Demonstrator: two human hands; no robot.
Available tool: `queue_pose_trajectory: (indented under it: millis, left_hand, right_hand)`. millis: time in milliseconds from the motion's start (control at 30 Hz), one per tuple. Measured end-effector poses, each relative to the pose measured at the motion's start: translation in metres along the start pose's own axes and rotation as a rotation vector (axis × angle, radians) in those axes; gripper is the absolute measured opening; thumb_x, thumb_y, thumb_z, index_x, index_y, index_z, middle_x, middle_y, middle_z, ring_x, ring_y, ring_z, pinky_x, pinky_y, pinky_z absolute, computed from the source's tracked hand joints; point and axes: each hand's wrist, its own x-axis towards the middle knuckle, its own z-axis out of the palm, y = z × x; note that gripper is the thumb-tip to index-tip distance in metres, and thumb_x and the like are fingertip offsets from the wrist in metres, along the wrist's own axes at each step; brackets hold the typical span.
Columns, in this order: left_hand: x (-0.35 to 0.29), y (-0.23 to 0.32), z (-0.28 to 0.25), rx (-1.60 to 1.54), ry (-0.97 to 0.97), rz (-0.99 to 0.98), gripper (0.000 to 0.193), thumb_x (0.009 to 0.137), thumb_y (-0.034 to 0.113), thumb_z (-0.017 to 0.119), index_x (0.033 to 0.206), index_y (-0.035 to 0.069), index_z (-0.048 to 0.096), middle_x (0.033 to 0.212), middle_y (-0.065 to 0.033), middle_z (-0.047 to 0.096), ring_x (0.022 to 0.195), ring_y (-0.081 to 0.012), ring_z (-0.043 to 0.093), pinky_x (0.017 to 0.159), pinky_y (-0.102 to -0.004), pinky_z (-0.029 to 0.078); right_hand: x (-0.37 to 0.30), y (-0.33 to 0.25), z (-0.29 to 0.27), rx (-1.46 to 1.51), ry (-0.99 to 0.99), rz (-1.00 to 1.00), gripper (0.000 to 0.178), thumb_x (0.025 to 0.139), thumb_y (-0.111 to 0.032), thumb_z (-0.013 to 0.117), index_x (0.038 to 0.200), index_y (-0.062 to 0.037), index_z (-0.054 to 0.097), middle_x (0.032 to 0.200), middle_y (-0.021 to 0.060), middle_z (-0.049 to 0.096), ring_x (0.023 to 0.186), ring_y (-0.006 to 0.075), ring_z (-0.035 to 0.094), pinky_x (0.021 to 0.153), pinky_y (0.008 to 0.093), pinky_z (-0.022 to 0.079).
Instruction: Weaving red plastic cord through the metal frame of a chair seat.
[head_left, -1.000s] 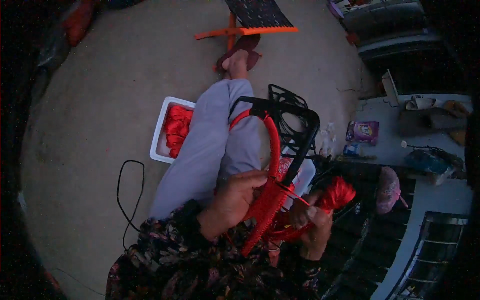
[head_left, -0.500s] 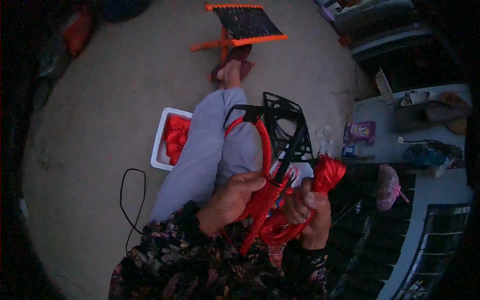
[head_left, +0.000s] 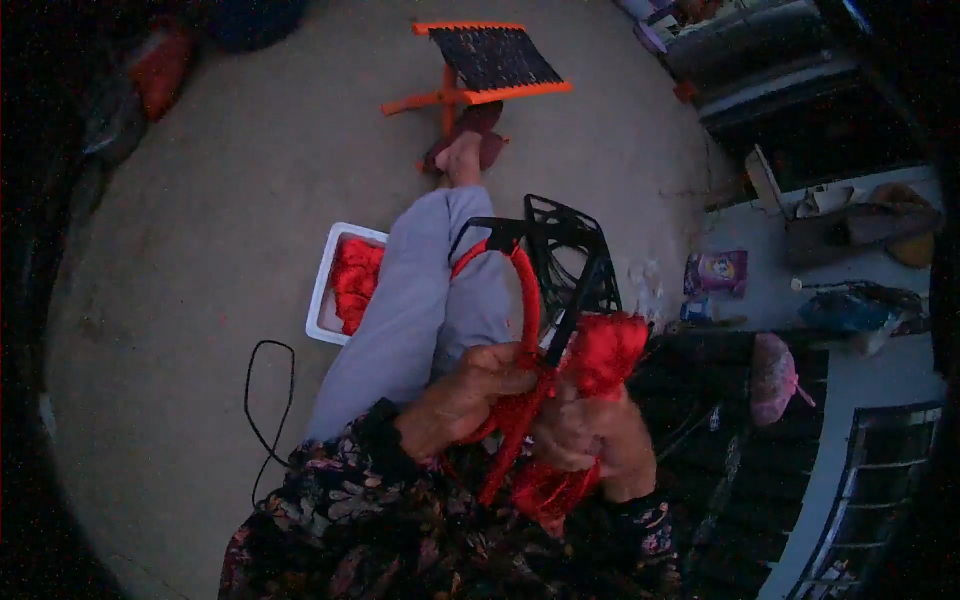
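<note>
A hoop point(head_left: 528, 290) wrapped in red cord stands over my lap, its far side against a black plastic bracket point(head_left: 492, 229). My left hand point(head_left: 465, 398) pinches the near part of the hoop, thumb on top, beside a dark bar that meets it. Close on its right, my right hand point(head_left: 598, 435), partly blurred, is closed round a skein of shiny red cord point(head_left: 608, 352). The skein bulges out beyond the fist and hangs below it. A red-wrapped strip point(head_left: 510, 450) slants down between the two hands. The fingertips of my right hand are hard to make out.
A white tray point(head_left: 322, 300) of red cord lies left of my legs. An orange folding stool point(head_left: 495, 58) stands beyond my feet, and a black openwork frame point(head_left: 575, 250) right of my knees. A black cable loop point(head_left: 247, 390) lies left. Purple package point(head_left: 716, 273) and bags lie right.
My right hand has moved left, closer to my left hand, carrying the red skein with it. The left hand keeps its pinch on the hoop. The view has shifted slightly.
</note>
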Motion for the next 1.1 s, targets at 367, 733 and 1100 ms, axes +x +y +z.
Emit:
queue_pose_trajectory:
  millis: [367, 733, 1100]
  left_hand:
    - [-0.006, 0.002, 0.006, -0.12, 0.1, 0.072, 0.027, 0.091, 0.018, 0.048, 0.112, 0.001, 0.052, 0.101, -0.0129, 0.062, 0.089, -0.0245, 0.063, 0.078, -0.038, 0.052]
    - [-0.005, -0.002, 0.002, -0.088, 0.139, 0.027, 0.029, 0.093, 0.028, 0.044, 0.097, 0.002, 0.057, 0.084, -0.0132, 0.065, 0.075, -0.0265, 0.064, 0.065, -0.0417, 0.054]
    - [-0.004, -0.007, -0.004, -0.092, 0.141, 0.077, 0.023, 0.092, 0.022, 0.048, 0.097, 0.001, 0.056, 0.089, -0.0117, 0.064, 0.079, -0.0214, 0.063, 0.072, -0.0357, 0.052]
  right_hand:
    - [-0.019, 0.004, -0.011, -0.134, 0.204, -0.128, 0.015, 0.07, -0.007, 0.056, 0.077, -0.0089, 0.044, 0.047, -0.0002, 0.035, 0.037, 0.0115, 0.034, 0.035, 0.0249, 0.027]
    - [-0.026, 0.027, -0.063, 0.064, 0.119, -0.186, 0.017, 0.074, -0.011, 0.058, 0.086, -0.0082, 0.046, 0.053, -0.0007, 0.038, 0.041, 0.0104, 0.035, 0.038, 0.0234, 0.028]
    - [-0.026, 0.027, -0.04, 0.029, 0.014, -0.187, 0.031, 0.081, -0.013, 0.058, 0.107, -0.0049, 0.046, 0.071, 0.0033, 0.052, 0.052, 0.012, 0.045, 0.044, 0.0238, 0.034]
